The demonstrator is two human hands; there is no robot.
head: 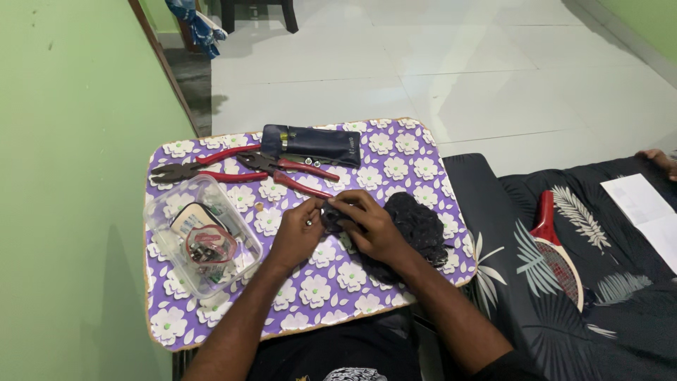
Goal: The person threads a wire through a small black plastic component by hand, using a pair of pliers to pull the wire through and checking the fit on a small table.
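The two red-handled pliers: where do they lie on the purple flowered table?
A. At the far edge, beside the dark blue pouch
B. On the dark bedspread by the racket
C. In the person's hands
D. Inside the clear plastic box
A: both red-handled pliers lie flat on the purple flowered table next to the dark blue pouch, beyond the hands, outside the clear plastic box.
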